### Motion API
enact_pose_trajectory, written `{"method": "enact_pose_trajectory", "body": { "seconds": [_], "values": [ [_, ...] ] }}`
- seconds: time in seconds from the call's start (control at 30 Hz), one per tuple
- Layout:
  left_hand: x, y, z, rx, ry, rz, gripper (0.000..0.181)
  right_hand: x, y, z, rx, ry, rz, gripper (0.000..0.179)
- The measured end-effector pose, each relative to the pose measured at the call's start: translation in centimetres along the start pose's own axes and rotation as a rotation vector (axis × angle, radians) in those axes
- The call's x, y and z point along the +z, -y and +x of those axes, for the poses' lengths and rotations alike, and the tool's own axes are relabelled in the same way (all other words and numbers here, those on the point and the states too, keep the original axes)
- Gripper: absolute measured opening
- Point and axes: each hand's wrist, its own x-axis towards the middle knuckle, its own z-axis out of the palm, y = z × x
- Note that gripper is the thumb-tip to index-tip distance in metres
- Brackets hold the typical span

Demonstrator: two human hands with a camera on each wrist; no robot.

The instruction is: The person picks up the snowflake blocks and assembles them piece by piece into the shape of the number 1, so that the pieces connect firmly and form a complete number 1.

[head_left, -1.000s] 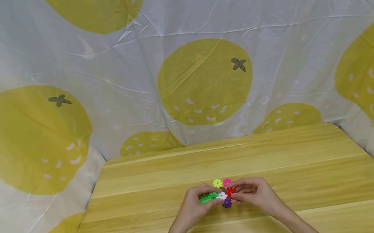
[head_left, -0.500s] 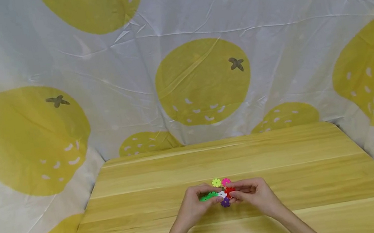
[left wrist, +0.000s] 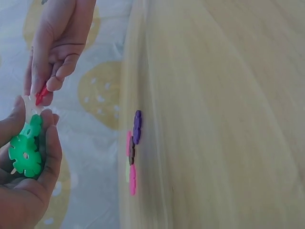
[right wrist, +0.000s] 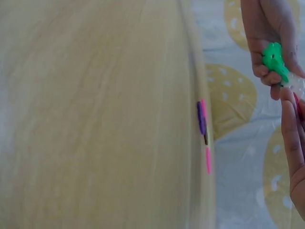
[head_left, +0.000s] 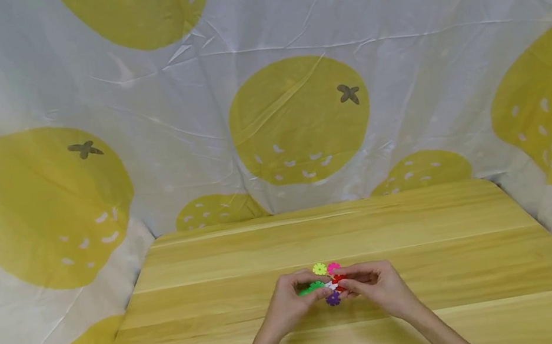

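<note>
Both hands are raised above the near half of the table. My left hand (head_left: 289, 304) holds two joined green snowflake discs (left wrist: 25, 155), notched like flowers, with a white snowflake disc (left wrist: 30, 109) at their end. My right hand (head_left: 387, 289) pinches a red snowflake disc (left wrist: 42, 95) between thumb and fingers. In the left wrist view the red disc stands nearly edge-on right at the white one, and fingers cover part of both. The head view shows the fingertips of the two hands almost meeting around these pieces.
Loose discs lie on the wooden table (head_left: 201, 314) beyond and below the hands: a yellow disc (head_left: 319, 269), a pink disc (head_left: 333, 268) and a purple disc (head_left: 333, 299). Another pink disc and a dark disc (left wrist: 132, 151) show in the left wrist view. A fruit-patterned cloth (head_left: 185, 138) hangs behind.
The hands have come slightly closer together. The white and red discs have tilted and are more covered by fingers than before. The loose discs on the table stay put.
</note>
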Motion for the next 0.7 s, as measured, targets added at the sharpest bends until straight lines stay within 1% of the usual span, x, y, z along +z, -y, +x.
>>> {"method": "enact_pose_trajectory", "body": {
  "seconds": [0.13, 0.23, 0.33, 0.5, 0.6, 0.7],
  "values": [
    [-0.5, 0.1, -0.1, -0.021, 0.005, -0.015, 0.018, -0.1, 0.2, 0.1, 0.021, 0.03, -0.01, 0.037],
    [-0.9, 0.3, -0.2, -0.031, -0.004, -0.023, 0.019, -0.1, 0.2, 0.2, 0.014, 0.037, 0.002, 0.039],
    [-1.1, 0.4, -0.2, -0.037, 0.008, -0.054, 0.02, -0.1, 0.1, 0.3, -0.011, 0.045, 0.024, 0.036],
    [-1.0, 0.3, 0.0, -0.031, 0.042, -0.089, 0.019, 0.0, -0.1, 0.4, -0.036, 0.041, 0.042, 0.03],
    [-1.1, 0.3, -0.1, -0.025, 0.051, -0.062, 0.02, 0.2, -0.2, 0.4, -0.025, 0.032, 0.051, 0.031],
    [-1.3, 0.3, -0.2, -0.012, 0.069, 0.014, 0.029, 0.5, -0.3, 0.5, 0.003, 0.025, 0.062, 0.033]
  ]
}}
